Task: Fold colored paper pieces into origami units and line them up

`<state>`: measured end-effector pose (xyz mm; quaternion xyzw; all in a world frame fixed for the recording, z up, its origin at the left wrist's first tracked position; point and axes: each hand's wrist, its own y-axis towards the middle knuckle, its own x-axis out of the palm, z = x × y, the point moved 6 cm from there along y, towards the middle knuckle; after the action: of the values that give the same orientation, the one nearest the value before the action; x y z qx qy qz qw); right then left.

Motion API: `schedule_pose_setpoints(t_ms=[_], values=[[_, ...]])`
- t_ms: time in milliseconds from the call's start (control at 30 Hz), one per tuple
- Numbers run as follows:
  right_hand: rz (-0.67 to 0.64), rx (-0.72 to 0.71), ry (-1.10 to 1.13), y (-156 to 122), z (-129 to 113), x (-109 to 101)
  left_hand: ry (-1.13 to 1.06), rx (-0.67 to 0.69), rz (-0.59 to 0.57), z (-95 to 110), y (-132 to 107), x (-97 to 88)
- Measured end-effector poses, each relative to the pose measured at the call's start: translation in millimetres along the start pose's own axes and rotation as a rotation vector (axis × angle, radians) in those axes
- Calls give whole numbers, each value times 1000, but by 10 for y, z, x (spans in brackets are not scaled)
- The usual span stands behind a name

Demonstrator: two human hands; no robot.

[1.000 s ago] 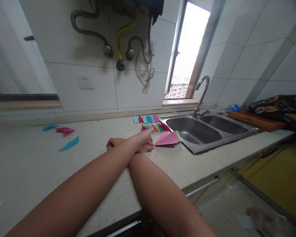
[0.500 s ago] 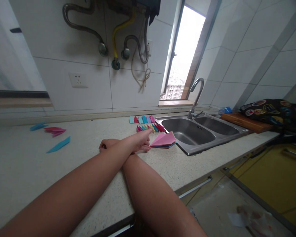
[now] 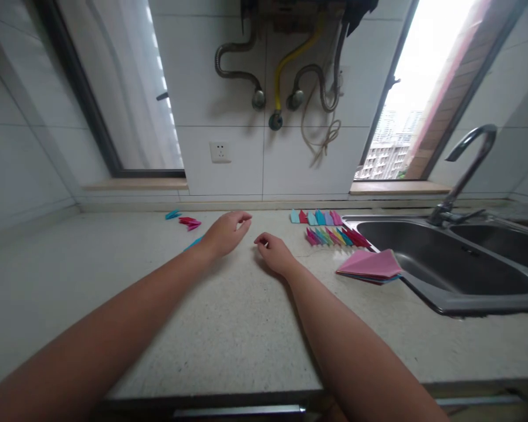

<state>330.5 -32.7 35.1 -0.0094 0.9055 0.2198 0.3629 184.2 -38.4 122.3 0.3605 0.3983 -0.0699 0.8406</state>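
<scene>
My left hand (image 3: 226, 234) hovers over the middle of the counter, thumb and fingers a little apart with nothing between them. Partly behind its wrist lies a blue folded paper piece (image 3: 192, 244). To the right, my right hand (image 3: 275, 252) rests at the counter with its fingers curled in; no object shows in them. Pink folded paper sheets (image 3: 369, 264), stacked with other colours beneath, lie beside the sink. Behind the stack are a row of multicoloured folded paper pieces (image 3: 337, 237) and a further row of paper pieces (image 3: 315, 217).
Farther left lie a blue paper piece (image 3: 173, 214) and red-pink paper pieces (image 3: 189, 223). A steel double sink (image 3: 422, 299) with a tap (image 3: 470, 158) fills the right side. Hoses and valves (image 3: 276, 117) hang on the tiled wall above the counter (image 3: 229, 334).
My crossed arms have come apart: my left hand has moved left, away from the pink paper stack, and my right hand now lies to its right. The view has swung left.
</scene>
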Motion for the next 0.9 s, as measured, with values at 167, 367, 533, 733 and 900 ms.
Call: schedule_pose_setpoints(t_ms=[167,367,533,733,900], values=[[-53,-51,0,10,34,97,404,-153,67,-1416,-224,-483],[-102,-31,37,27,14,171,648,-615,-71,-2913,-661,-794],[-128,11,54,29,29,190,621,-651,-156,-3461,-633,-691],[-162,34,45,47,1,216,688,-786,-77,-3861,-380,-729],[-182,74,50,67,17,231,684,-538,-175,-3994,-137,-636]])
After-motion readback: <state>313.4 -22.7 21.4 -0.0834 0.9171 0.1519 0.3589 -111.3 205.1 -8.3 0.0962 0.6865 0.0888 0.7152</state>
